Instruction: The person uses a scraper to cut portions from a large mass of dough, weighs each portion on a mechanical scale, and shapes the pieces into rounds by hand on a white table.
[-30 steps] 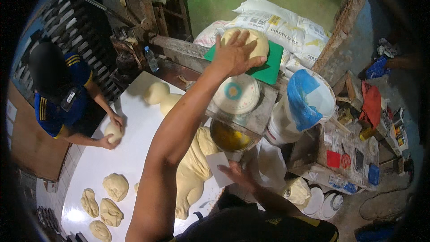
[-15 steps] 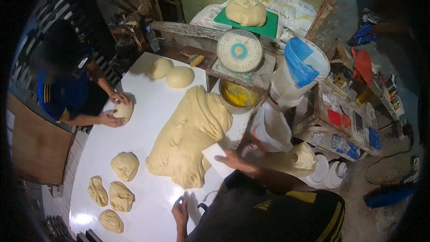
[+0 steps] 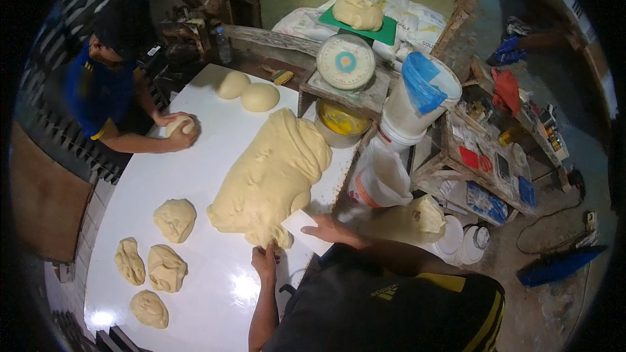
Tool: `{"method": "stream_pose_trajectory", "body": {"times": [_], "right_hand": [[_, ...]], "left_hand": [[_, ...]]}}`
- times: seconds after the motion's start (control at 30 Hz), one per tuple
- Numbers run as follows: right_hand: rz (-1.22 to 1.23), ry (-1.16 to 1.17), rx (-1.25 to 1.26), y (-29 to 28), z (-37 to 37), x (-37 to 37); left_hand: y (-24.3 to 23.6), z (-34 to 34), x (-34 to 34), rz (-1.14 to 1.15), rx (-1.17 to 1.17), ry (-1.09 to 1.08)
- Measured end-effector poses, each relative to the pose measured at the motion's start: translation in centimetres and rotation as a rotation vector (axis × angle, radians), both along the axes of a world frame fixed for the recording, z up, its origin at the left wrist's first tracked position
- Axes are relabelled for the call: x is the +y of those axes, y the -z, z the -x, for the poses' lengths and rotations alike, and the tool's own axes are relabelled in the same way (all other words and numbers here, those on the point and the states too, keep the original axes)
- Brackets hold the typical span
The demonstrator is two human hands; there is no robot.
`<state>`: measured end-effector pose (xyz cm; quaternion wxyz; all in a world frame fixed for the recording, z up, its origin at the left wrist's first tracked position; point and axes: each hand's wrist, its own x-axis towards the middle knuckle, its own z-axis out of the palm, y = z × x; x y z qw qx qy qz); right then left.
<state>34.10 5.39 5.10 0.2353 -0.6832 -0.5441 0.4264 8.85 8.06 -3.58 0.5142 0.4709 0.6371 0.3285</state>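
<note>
A large, soft slab of pale yellow dough (image 3: 261, 176) spreads over the middle of the white table (image 3: 208, 300). My right hand (image 3: 334, 230) grips a flat white dough scraper (image 3: 298, 223), whose edge meets the dough's near right corner. At the slab's near end, my left hand (image 3: 265, 263) has its fingers closed on the dough's edge; the fingertips are partly hidden. Several cut dough pieces (image 3: 175, 220) lie to the left of the slab. Across the table a co-worker's hands (image 3: 186, 133) cup a dough ball (image 3: 176, 125).
Two smooth dough balls (image 3: 259, 97) sit at the far edge. Beyond the slab stand a metal bowl (image 3: 342, 132) with yellow contents and a dial scale (image 3: 345, 62) bearing dough (image 3: 358, 13) on a green tray. Buckets (image 3: 424, 107) and a cluttered wooden bench (image 3: 482, 150) are at right.
My left hand has moved forward from the bare table to the dough's near end and closed on it. The co-worker's hands have shifted slightly around the ball. The whole view has tilted a little.
</note>
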Motion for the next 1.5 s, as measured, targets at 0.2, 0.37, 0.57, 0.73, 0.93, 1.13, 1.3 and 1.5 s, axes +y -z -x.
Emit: {"method": "stream_pose_trajectory", "body": {"times": [0.2, 0.37, 0.57, 0.73, 0.93, 1.13, 1.3, 1.5], "right_hand": [[-0.028, 0.08, -0.008, -4.2, -4.6, 0.5], [-0.643, 0.355, -0.002, -16.0, -17.9, 7.1], [-0.772, 0.709, -0.263, -35.5, -36.4, 20.7], [-0.343, 0.742, -0.424, -34.1, -59.1, 31.1], [-0.399, 0.292, -0.036, -35.6, -46.5, 37.1], [-0.659, -0.132, 0.055, -37.8, -36.7, 36.4], [-0.573, 0.254, -0.32, -40.6, -48.0, 37.9], [-0.359, 0.373, -0.745, -35.1, -54.3, 36.4]], "left_hand": [[4.2, 1.5, 1.1, -0.015, 0.122, 0.035], [-7.5, 0.8, 4.8, -0.34, 0.308, -0.047], [-24.2, -11.5, 18.1, -0.645, -0.433, 0.188], [-36.1, -29.1, 26.1, -0.595, -0.847, 0.621], [-37.9, -40.3, 33.8, -0.166, -1.124, 0.535], [-35.8, -40.7, 34.3, 0.013, -1.609, 0.394], [-25.1, -33.2, 33.9, 0.002, -1.801, 0.43], [-21.4, -25.2, 28.1, 0.181, -1.675, -0.03]]}}
